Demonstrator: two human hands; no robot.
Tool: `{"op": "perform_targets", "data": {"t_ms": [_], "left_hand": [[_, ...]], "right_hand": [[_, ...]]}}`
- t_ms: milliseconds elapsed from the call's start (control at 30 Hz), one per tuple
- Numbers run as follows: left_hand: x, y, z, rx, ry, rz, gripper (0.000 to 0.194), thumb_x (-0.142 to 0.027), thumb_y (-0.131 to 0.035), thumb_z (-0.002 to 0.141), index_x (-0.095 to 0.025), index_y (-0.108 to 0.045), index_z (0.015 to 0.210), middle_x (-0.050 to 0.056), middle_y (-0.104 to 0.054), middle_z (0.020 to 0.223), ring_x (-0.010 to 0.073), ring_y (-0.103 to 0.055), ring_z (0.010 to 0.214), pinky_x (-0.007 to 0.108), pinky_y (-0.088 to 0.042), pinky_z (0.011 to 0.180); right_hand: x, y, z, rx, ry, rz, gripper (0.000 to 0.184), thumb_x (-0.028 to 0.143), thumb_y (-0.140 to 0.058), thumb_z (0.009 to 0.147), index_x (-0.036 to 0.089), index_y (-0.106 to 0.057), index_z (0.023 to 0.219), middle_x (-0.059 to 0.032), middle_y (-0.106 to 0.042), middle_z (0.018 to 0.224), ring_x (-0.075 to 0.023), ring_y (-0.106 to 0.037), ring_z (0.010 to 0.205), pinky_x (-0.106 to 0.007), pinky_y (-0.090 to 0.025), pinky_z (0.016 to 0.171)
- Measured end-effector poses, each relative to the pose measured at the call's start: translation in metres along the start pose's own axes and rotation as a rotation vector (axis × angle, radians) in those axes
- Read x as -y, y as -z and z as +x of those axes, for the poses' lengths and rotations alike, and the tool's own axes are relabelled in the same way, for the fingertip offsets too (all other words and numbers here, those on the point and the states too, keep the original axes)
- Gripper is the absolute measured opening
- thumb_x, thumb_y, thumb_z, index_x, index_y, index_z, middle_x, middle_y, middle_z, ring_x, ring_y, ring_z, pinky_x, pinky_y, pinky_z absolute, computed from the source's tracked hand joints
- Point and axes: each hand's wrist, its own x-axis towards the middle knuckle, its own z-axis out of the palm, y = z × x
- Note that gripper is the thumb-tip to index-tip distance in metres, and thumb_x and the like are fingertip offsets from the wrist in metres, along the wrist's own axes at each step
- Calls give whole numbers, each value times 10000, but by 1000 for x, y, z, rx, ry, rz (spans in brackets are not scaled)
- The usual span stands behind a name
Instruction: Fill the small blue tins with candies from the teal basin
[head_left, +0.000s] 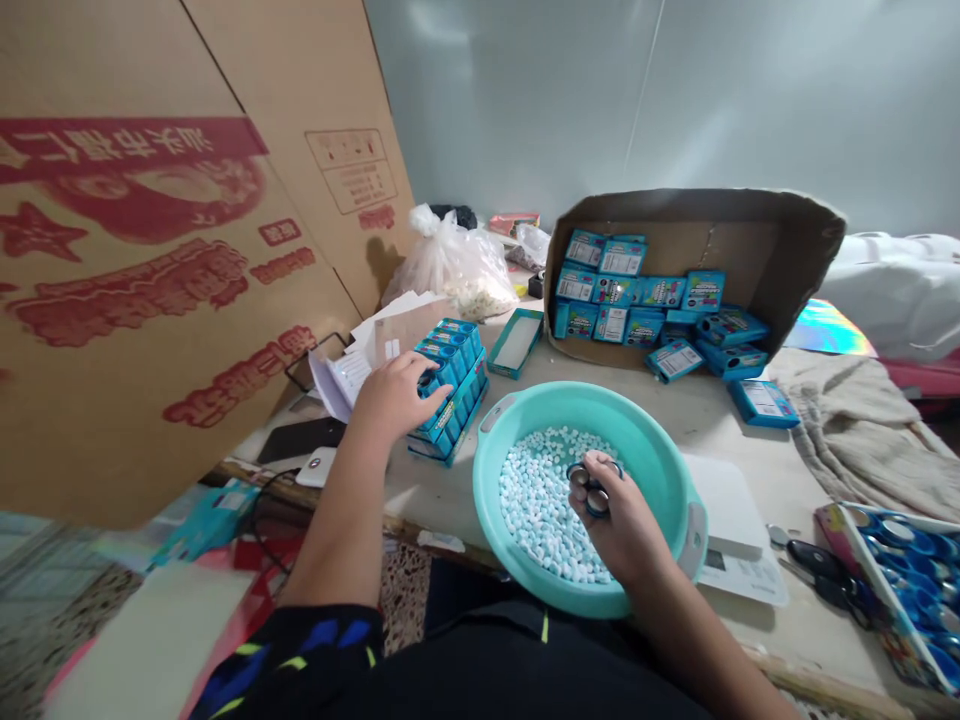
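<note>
In the head view, the left hand (394, 398) is at the near left part of a double row of blue packs (455, 345), its thumb and index finger set apart in a moderate gap over them; whether the other fingers grip a pack I cannot tell. The packs stand on the left of the table (439, 495), just left of a turquoise basin (651, 430) at the near centre.

The right hand (619, 515) is over the right part of the basin, its fingers closed around several small round tins (598, 502) with shiny silver faces. Below it, small white and pale blue pellets (544, 510) cover the basin's bottom.

Just beyond the packs lies a shallow open tray (517, 345), pale inside. At the far right of it, a cardboard box (757, 235) rests on its side, holding many small blue boxes (622, 258), some spilling out at its mouth. A tied clear plastic bag (457, 262) sits at the far left. To the right of the basin are a white scale (739, 582), black-handled scissors (821, 568), a crumpled cloth (862, 425) and, at the near right, a carton of blue tins (911, 570).
</note>
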Motion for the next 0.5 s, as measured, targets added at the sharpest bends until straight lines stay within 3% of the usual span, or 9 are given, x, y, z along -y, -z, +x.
{"op": "perform_targets", "data": {"t_ms": [167, 367, 500], "left_hand": [[-12, -11, -4, -35, 22, 94, 413, -436, -658, 908, -182, -702, 1231, 144, -703, 1328, 371, -639, 1259, 572, -314, 1274], [-23, -18, -5, -50, 139, 61, 331, -340, -588, 934, -173, -702, 1195, 135, -709, 1317, 348, -670, 1199, 466, -542, 1045], [-18, -15, 1, -35, 155, 25, 294, -335, -603, 925, -190, -720, 1152, 132, -718, 1301, 347, -675, 1205, 485, -527, 1079]], "right_hand": [[1, 3, 0, 12, 6, 12, 484, 417, -995, 618, 216, -593, 798, 48, -592, 670, -88, -493, 602, -204, -423, 598], [-1, 0, 0, -24, 5, -16, 519, 426, -1017, 576, 216, -599, 798, 42, -598, 668, -88, -496, 596, -203, -419, 585], [-2, 1, 0, -5, -12, 4, 513, 424, -1010, 580, 212, -600, 804, 38, -612, 685, -86, -497, 594, -208, -420, 585]]}}
